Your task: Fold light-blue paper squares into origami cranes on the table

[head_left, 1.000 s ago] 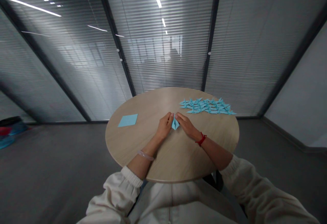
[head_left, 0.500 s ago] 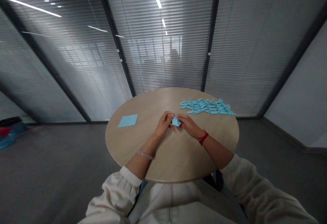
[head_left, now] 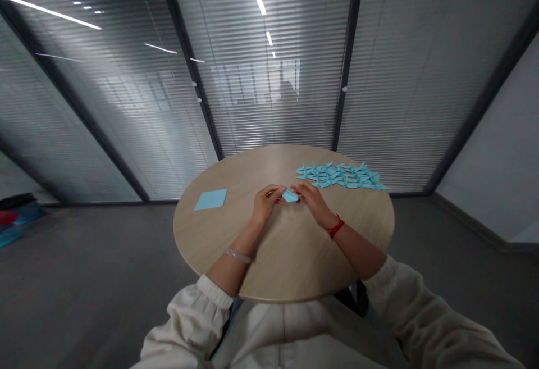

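Note:
A small folded piece of light blue paper (head_left: 289,195) is pinched between both my hands just above the round wooden table (head_left: 290,256). My left hand (head_left: 265,204) grips its left side with curled fingers. My right hand (head_left: 310,201) grips its right side. Behind my right hand lie several finished blue paper cranes (head_left: 340,174) in rows. A flat blue paper square (head_left: 211,198) rests on the table's left part, apart from my hands.
Glass walls with closed blinds (head_left: 269,77) stand right behind the table. Dark grey floor (head_left: 84,279) surrounds it. Some red and blue objects (head_left: 12,220) lie on the floor at far left.
Both hands lifted the folded paper slightly off the table, moved it a little away from me and turned it flatter. The cranes and the square have not moved.

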Demonstrator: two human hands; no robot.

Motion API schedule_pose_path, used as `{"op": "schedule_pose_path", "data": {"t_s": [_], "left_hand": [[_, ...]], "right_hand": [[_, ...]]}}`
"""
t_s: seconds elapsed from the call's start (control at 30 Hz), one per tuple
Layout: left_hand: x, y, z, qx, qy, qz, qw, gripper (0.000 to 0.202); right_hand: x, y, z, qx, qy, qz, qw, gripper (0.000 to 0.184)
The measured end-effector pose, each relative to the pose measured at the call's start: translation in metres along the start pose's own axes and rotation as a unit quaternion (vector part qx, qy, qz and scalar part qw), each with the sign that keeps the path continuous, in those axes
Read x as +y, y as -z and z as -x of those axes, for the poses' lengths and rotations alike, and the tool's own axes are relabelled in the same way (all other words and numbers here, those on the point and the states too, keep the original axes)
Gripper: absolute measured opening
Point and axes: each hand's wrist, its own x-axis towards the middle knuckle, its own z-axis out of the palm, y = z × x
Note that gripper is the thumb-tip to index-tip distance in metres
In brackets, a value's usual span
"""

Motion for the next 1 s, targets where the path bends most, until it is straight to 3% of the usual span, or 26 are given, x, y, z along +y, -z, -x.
{"op": "schedule_pose_path", "data": {"t_s": [0.07,0.17,0.37,0.53,0.77,1.0], "left_hand": [[0.000,0.002,-0.001,0.029,-0.013,-0.024,0.999,0.037],[0.000,0.004,-0.002,0.060,-0.036,-0.061,0.996,0.035],[0.001,0.004,0.000,0.078,-0.078,-0.144,0.983,0.031],[0.000,0.004,0.000,0.074,-0.083,-0.155,0.982,0.032],[-0.003,0.003,-0.001,0.053,-0.083,-0.143,0.985,0.033],[0.000,-0.004,-0.001,-0.061,-0.019,-0.047,0.997,0.039]], "right_hand": [[-0.006,0.000,0.001,0.029,0.101,0.093,0.990,0.032],[-0.011,0.000,0.003,0.013,0.211,0.196,0.958,0.025],[0.001,0.002,-0.001,0.009,0.273,0.279,0.921,0.022],[0.003,0.004,-0.002,0.028,0.271,0.297,0.915,0.023],[-0.002,0.004,0.000,0.012,0.205,0.245,0.947,0.023],[0.000,0.011,-0.007,0.056,0.076,0.177,0.980,0.031]]}}
